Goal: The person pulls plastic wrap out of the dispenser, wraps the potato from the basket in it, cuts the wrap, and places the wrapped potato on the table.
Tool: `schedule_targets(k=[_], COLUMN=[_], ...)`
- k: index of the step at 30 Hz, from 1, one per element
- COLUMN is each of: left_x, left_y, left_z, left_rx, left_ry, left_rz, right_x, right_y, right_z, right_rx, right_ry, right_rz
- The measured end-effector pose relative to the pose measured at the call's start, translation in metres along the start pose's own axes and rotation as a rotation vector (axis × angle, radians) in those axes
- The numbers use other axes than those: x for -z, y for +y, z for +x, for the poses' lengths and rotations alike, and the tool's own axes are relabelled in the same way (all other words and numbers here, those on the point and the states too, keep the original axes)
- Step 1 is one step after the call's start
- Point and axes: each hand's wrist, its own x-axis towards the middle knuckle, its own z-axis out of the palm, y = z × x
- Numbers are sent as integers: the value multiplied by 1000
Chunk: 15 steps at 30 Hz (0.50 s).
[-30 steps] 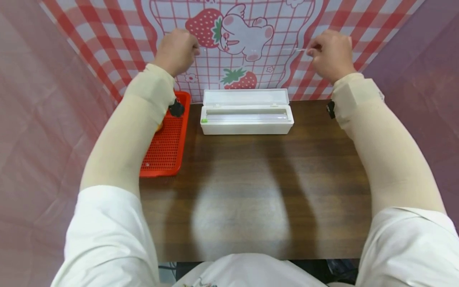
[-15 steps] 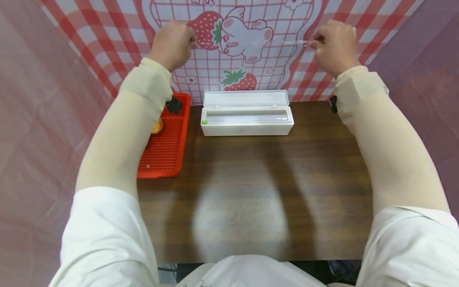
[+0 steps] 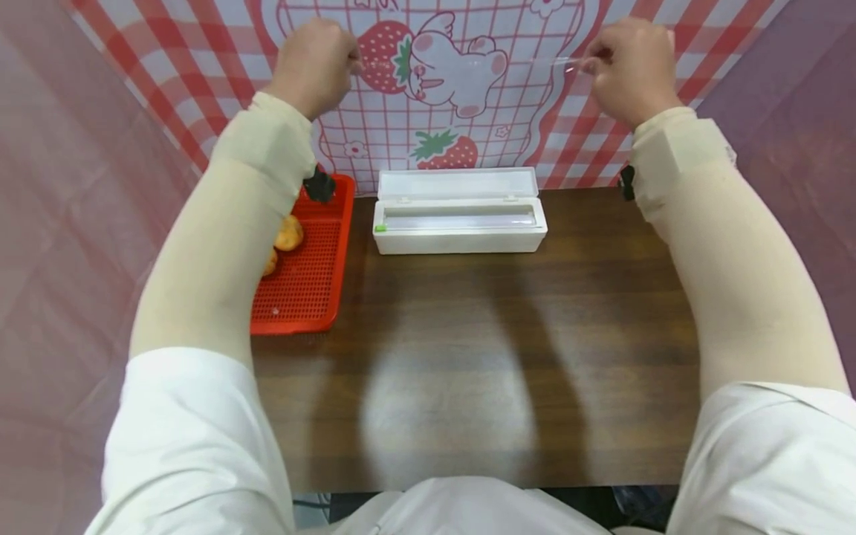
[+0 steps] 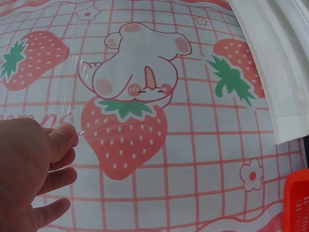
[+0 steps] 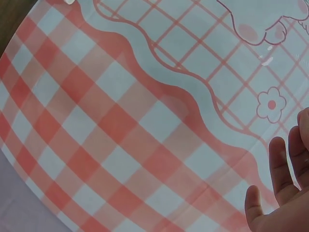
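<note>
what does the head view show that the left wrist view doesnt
Only the head view shows the table, both arms, the right hand, the open film box whole and two buns on the red tray. Only the left wrist view shows the thumb pinching the film's edge up close. Both show the left hand, the clear film and the strawberry cloth.

A red-and-white checked backdrop [image 3: 200, 96] printed with red strawberries, a white dispenser box [image 3: 460, 223] with a green tab, a red perforated tray [image 3: 310, 282], and seemingly clear film [image 3: 468, 70].
</note>
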Motion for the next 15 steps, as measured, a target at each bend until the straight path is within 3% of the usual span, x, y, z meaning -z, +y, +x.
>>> schedule_targets(k=[6, 10, 15], left_x=[8, 15, 23], left_y=[2, 5, 5], left_z=[0, 1, 2], left_rx=[-22, 18, -3], left_ry=[25, 3, 48], left_rz=[12, -2, -3], right_x=[6, 14, 20], right_y=[-2, -6, -10], right_z=[2, 4, 8], right_rx=[-6, -10, -2], right_ry=[5, -9, 6], right_rz=[-11, -8, 5])
